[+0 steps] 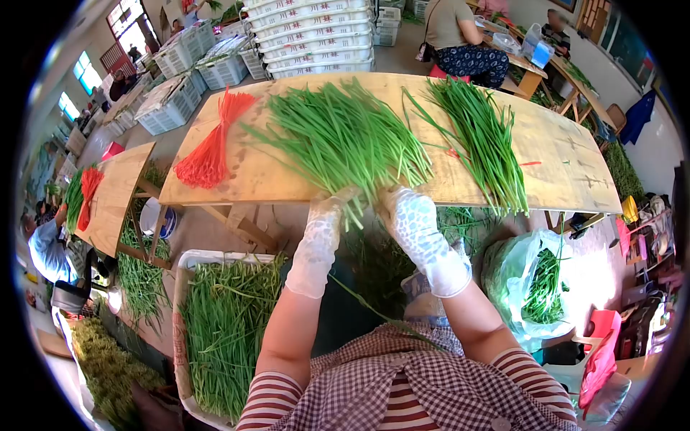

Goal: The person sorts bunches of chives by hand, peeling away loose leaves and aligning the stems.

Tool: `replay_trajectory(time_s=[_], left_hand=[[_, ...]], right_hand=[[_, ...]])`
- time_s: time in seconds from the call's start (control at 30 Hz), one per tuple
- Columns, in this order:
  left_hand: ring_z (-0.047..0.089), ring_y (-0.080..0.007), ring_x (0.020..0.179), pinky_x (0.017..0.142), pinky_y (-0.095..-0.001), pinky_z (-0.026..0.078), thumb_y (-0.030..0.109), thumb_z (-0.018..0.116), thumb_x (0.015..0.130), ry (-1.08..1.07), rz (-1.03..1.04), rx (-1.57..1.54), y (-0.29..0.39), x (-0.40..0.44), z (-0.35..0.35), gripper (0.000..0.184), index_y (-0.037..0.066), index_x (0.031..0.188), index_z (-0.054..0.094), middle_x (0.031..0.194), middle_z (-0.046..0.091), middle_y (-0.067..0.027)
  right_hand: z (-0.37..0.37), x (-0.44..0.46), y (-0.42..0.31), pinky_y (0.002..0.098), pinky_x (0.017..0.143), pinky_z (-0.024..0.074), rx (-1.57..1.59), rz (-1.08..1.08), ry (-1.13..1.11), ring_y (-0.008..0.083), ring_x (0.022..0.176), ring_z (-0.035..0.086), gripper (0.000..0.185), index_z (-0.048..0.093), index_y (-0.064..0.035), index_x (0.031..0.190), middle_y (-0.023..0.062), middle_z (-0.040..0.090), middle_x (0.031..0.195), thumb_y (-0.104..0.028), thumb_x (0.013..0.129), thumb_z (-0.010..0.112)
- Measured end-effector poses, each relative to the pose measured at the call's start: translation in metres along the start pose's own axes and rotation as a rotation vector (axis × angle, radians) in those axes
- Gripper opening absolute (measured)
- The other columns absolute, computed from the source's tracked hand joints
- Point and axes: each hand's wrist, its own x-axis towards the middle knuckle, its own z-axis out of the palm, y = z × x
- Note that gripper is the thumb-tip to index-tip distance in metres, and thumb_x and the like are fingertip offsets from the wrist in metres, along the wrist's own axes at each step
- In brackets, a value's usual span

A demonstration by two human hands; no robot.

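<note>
A large, loosely fanned pile of long green stalks (345, 129) lies on the wooden table (568, 165). At the table's near edge my left hand (334, 205), in a pale glove, closes on the lower stalk ends. My right hand (399, 205), also gloved, is at the same ends with its fingers curled; what lies inside them is hidden. A second, narrower pile of green stalks (485, 144) rests to the right. Red ties (219, 140), gathered in a bunch, lie on the left of the table.
Below on the left stands a white crate of green stalks (230, 330). A clear plastic bag (514, 280) with greens is below right. Stacked white crates (316, 36) rise beyond the table. One seated person (460, 43) is behind right; another person (50, 248) is at far left.
</note>
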Motion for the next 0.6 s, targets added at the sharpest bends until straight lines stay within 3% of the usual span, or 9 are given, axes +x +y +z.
replay_trajectory(time_s=[0.03,0.1,0.17,0.23,0.33,0.43,0.47,0.6], left_hand=[[0.066,-0.0294,0.087,0.068,-0.0401,0.059,0.004,0.059,0.089,0.004,-0.013,0.000,0.001,-0.002,0.002,0.025,-0.008,0.110,0.054,0.102,0.064,-0.0185],[0.067,-0.0284,0.084,0.069,-0.0394,0.058,0.009,0.056,0.092,0.018,-0.009,0.056,0.003,-0.001,-0.006,0.026,-0.008,0.111,0.054,0.102,0.065,-0.0192],[0.067,-0.0279,0.082,0.067,-0.0386,0.058,0.013,0.054,0.094,0.042,-0.056,0.121,0.002,0.003,-0.017,0.028,-0.008,0.112,0.054,0.099,0.066,-0.0188],[0.067,-0.0268,0.081,0.067,-0.0364,0.057,0.021,0.056,0.094,0.083,-0.053,0.152,-0.006,0.005,-0.018,0.031,-0.002,0.115,0.056,0.099,0.067,-0.0177],[0.067,-0.0227,0.078,0.068,-0.0344,0.056,0.024,0.064,0.089,0.111,-0.139,0.145,-0.017,0.007,-0.014,0.033,0.006,0.117,0.059,0.097,0.068,-0.0125],[0.067,-0.0201,0.078,0.068,-0.0340,0.056,0.016,0.069,0.086,0.110,0.178,0.257,-0.027,-0.022,0.032,0.031,0.006,0.114,0.059,0.096,0.068,-0.0090],[0.067,-0.0195,0.081,0.069,-0.0346,0.057,0.008,0.070,0.082,0.193,0.142,0.237,-0.027,-0.015,0.039,0.031,0.004,0.111,0.059,0.097,0.067,-0.0093],[0.065,-0.0219,0.079,0.073,-0.0386,0.058,0.001,0.065,0.082,-0.004,0.122,-0.076,-0.031,-0.018,0.015,0.028,-0.001,0.109,0.057,0.098,0.065,-0.0126]], right_hand=[[-0.001,0.000,0.006,0.0428,0.060,0.0504,0.136,-0.048,-0.035,0.0301,0.069,0.065,0.021,0.067,-0.0088,0.085,0.0128,0.066,0.078,-0.029,0.082,0.065],[-0.012,0.004,0.024,0.0403,0.065,0.0521,0.262,0.123,0.088,0.0307,0.074,0.066,0.026,0.070,-0.0097,0.094,0.0142,0.068,0.081,-0.033,0.084,0.064],[-0.011,0.023,0.050,0.0402,0.069,0.0531,0.235,0.194,0.304,0.0322,0.075,0.067,0.046,0.067,-0.0030,0.106,0.0170,0.068,0.083,-0.042,0.082,0.066],[-0.012,0.047,0.064,0.0415,0.072,0.0530,-0.042,0.372,0.100,0.0350,0.080,0.066,0.061,0.056,0.0038,0.119,0.0204,0.068,0.086,-0.042,0.080,0.067],[0.003,0.058,0.058,0.0434,0.075,0.0525,0.077,0.250,-0.124,0.0372,0.086,0.066,0.070,0.046,0.0065,0.125,0.0243,0.066,0.091,-0.039,0.079,0.069],[0.026,0.054,0.018,0.0438,0.082,0.0518,0.167,0.251,-0.266,0.0364,0.096,0.065,0.062,0.048,0.0025,0.125,0.0271,0.065,0.096,-0.028,0.076,0.071],[0.024,0.050,0.017,0.0436,0.082,0.0518,0.266,0.255,-0.263,0.0365,0.096,0.065,0.061,0.048,0.0020,0.126,0.0268,0.065,0.098,-0.026,0.076,0.070],[0.010,0.048,0.035,0.0425,0.085,0.0510,0.555,0.375,-0.304,0.0364,0.098,0.064,0.060,0.049,-0.0005,0.129,0.0237,0.064,0.107,-0.022,0.077,0.070]])
